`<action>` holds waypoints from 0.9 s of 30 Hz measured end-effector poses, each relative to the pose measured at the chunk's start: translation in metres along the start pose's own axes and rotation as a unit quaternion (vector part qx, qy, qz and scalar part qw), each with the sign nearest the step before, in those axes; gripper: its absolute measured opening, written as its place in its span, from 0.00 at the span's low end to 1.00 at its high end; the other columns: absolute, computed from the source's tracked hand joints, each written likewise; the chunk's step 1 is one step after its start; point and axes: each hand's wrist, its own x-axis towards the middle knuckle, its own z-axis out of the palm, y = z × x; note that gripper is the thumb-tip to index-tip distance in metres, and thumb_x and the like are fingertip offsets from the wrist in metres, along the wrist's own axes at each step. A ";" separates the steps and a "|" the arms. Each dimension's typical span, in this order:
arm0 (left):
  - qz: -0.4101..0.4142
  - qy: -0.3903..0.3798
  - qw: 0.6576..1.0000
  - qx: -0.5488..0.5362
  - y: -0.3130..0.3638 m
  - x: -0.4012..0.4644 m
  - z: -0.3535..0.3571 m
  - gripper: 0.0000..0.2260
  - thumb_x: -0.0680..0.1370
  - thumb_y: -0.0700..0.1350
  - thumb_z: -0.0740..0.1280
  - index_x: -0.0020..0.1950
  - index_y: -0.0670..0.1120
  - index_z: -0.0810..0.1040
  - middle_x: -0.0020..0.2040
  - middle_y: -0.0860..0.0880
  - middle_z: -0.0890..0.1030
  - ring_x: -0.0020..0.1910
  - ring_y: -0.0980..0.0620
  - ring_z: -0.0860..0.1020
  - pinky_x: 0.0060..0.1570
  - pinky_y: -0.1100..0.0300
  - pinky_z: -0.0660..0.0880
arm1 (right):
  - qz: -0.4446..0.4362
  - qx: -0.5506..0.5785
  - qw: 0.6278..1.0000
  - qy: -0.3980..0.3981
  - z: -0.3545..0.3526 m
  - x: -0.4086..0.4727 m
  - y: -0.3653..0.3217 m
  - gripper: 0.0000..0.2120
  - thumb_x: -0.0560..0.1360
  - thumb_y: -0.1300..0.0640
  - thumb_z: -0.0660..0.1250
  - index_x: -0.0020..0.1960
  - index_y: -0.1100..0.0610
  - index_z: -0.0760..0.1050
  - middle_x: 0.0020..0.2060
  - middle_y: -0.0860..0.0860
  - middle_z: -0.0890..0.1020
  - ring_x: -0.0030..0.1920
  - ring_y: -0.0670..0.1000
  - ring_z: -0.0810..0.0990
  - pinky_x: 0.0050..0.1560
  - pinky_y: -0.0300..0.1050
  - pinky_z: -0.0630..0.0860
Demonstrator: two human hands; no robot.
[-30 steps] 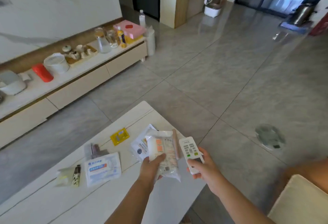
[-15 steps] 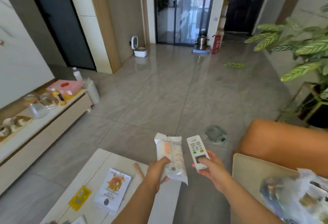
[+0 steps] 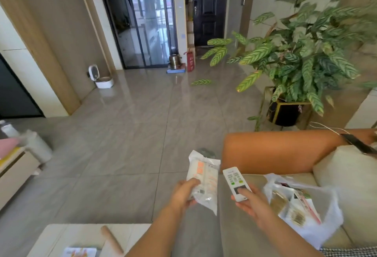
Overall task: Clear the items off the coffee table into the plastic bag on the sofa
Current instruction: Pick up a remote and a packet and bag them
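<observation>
My left hand [image 3: 182,192] grips a white and orange plastic packet [image 3: 204,179] by its lower edge, held up over the floor. My right hand [image 3: 252,203] holds a white remote control [image 3: 234,181], thumb on its dark screen. Both are in the air just left of the clear plastic bag [image 3: 299,205], which lies open on the beige sofa seat [image 3: 346,177] with several packets inside. The white coffee table [image 3: 61,234] shows at the bottom left, with a wooden stick [image 3: 111,238] and a printed packet [image 3: 79,252] on it.
The sofa's orange arm [image 3: 275,150] stands just beyond my hands. A large potted plant [image 3: 295,63] is behind it. A dark phone on a cable [image 3: 357,143] lies on the sofa back. A TV bench [image 3: 14,167] is at the left; grey tiled floor lies ahead.
The view has swung right, away from the coffee table toward the sofa. Both hands carried the packet and the remote over, now close to the plastic bag.
</observation>
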 end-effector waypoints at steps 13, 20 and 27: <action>-0.020 -0.098 0.988 0.120 -0.045 0.032 0.183 0.14 0.74 0.40 0.68 0.59 0.45 0.75 0.49 0.45 0.83 0.44 0.48 0.81 0.39 0.58 0.78 | 0.033 0.105 0.980 0.165 -0.167 0.035 0.001 0.09 0.77 0.67 0.61 0.56 0.59 0.72 0.45 0.55 0.77 0.49 0.56 0.75 0.47 0.49 0.74; -0.046 -0.123 0.968 0.214 -0.067 0.051 0.251 0.09 0.75 0.40 0.68 0.54 0.48 0.77 0.45 0.47 0.81 0.41 0.51 0.80 0.33 0.59 0.79 | 0.062 0.108 0.960 0.249 -0.224 0.066 0.014 0.12 0.76 0.69 0.61 0.59 0.67 0.73 0.48 0.60 0.78 0.46 0.57 0.76 0.35 0.43 0.75; -0.189 -0.143 0.940 0.247 -0.103 0.109 0.313 0.14 0.75 0.49 0.70 0.56 0.43 0.77 0.54 0.42 0.77 0.50 0.42 0.79 0.30 0.54 0.80 | 0.156 -0.018 0.926 0.344 -0.256 0.093 0.021 0.14 0.77 0.61 0.61 0.58 0.67 0.74 0.51 0.62 0.78 0.52 0.62 0.78 0.51 0.52 0.75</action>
